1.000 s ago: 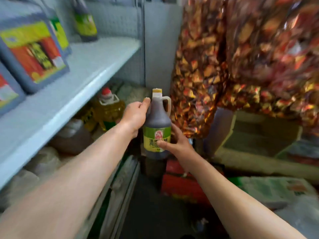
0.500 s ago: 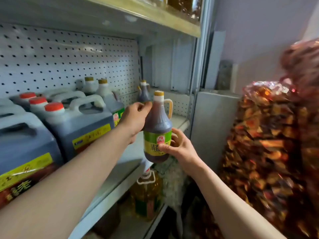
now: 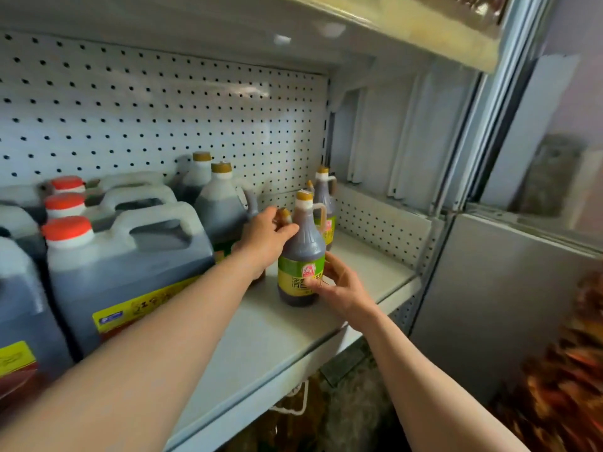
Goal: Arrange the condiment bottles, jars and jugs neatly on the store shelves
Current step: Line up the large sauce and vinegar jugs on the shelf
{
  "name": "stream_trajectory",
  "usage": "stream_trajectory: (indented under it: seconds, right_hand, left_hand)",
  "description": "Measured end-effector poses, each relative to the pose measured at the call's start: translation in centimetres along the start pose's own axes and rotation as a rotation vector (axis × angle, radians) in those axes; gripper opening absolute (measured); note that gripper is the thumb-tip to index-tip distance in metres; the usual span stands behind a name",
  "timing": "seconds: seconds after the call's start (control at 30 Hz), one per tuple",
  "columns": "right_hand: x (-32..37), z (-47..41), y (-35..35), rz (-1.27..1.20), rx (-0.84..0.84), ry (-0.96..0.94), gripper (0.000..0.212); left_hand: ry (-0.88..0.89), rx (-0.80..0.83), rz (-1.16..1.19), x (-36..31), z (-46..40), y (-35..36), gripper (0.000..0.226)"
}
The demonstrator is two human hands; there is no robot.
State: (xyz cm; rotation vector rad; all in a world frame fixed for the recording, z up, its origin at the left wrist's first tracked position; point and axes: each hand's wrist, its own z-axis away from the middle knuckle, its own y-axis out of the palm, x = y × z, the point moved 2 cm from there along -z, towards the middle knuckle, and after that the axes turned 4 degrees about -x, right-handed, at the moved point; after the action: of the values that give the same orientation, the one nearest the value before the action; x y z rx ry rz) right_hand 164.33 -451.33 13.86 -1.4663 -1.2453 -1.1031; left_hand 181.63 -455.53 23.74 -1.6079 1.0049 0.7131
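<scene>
1. Bottle [image 3: 301, 259] in question, a dark one with a green and yellow label, a tan cap and a loop handle at the neck, is seen upright on the white shelf [image 3: 261, 340], near its front edge and towards its right end.
2. Bare shelf surface is seen in front of the bottle and to its right, up to the right end, where a low perforated side panel [image 3: 381, 223] closes the shelf. Overhead, room is limited by the underside of the upper shelf [image 3: 424, 31].
3. Behind the bottle, near the back right corner, a second bottle of the same kind [image 3: 328, 203] is stood against the pegboard back wall [image 3: 163, 109].
4. The bottle's shoulder is gripped from the left by the left hand [image 3: 264, 243], its fingers curled round the dark plastic just below the neck.
5. The lower label is held from the right by the right hand [image 3: 342, 288], its thumb laid across the front of the label and its fingers wrapped behind.
6. The shelf's left part is filled by large translucent jugs [image 3: 124, 265] of dark liquid with moulded handles, red caps [image 3: 67, 227] and yellow labels; two rounder jugs with tan caps [image 3: 215, 203] are set beside them, just left of the hands.
</scene>
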Motion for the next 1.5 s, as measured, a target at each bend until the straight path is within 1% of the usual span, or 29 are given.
stream_trajectory:
  seconds: [0.13,0.23,0.33,0.43,0.47,0.57,0.67,0.83,0.93,1.0,1.1,1.27,1.4,1.5]
  right_hand:
    - [-0.8,-2.6,-0.1,0.043,0.012,-0.029,0.054]
    - [-1.1,-3.5,0.0,0.072,0.018,-0.018,0.050]
    - [-1.0,-3.5,0.5,0.116,0.004,-0.005,0.056]
    - [0.1,-2.5,0.6,0.180,-0.020,0.035,0.065]
    - [0.5,-1.9,0.4,0.208,-0.030,0.060,0.069]
    - [1.9,0.1,-1.0,0.278,-0.094,0.107,0.077]
    - [3.7,2.9,-2.5,0.333,-0.178,0.135,0.077]
    - [6.6,9.4,-4.0,0.449,-0.301,0.156,0.066]
    - [8.0,14.9,-3.5,0.617,-0.393,0.180,0.063]
    - [8.5,19.2,-2.6,0.778,-0.437,0.184,0.060]
    - [8.8,25.8,-1.0,0.936,-0.470,0.261,0.062]
    - [8.4,36.5,1.5,1.001,-0.537,0.414,0.063]
    - [7.3,44.0,3.8,0.951,-0.554,0.528,0.065]
    - [6.3,48.3,4.6,0.882,-0.575,0.590,0.069]
  left_hand:
    - [-0.018,-0.038,-0.015,-0.2,-2.1,0.7,0.028]
    - [-0.058,-0.045,0.027,-0.4,-2.7,0.9,0.039]
    - [-0.083,-0.054,-0.031,-0.7,-2.6,0.8,0.045]
    - [-0.099,-0.066,-0.146,-1.2,-2.3,0.4,0.042]
    - [-0.117,-0.074,-0.156,-1.4,-2.0,0.2,0.045]
    - [-0.182,-0.101,-0.106,-1.9,-0.5,-0.4,0.064]
    - [-0.161,-0.081,-0.043,-2.0,2.1,-0.8,0.068]
    - [-0.071,0.034,0.005,-0.9,7.9,-1.3,0.062]
    - [0.020,0.138,-0.079,0.2,12.0,-1.8,0.059]
    - [0.055,0.234,-0.140,1.1,15.0,-2.2,0.058]
    - [0.118,0.384,-0.237,1.9,19.5,-2.6,0.056]
    - [0.233,0.558,-0.237,3.0,28.0,-2.5,0.059]
    - [0.245,0.671,-0.246,4.9,34.7,-2.8,0.062]
    - [0.249,0.726,-0.211,6.3,38.5,-2.6,0.062]
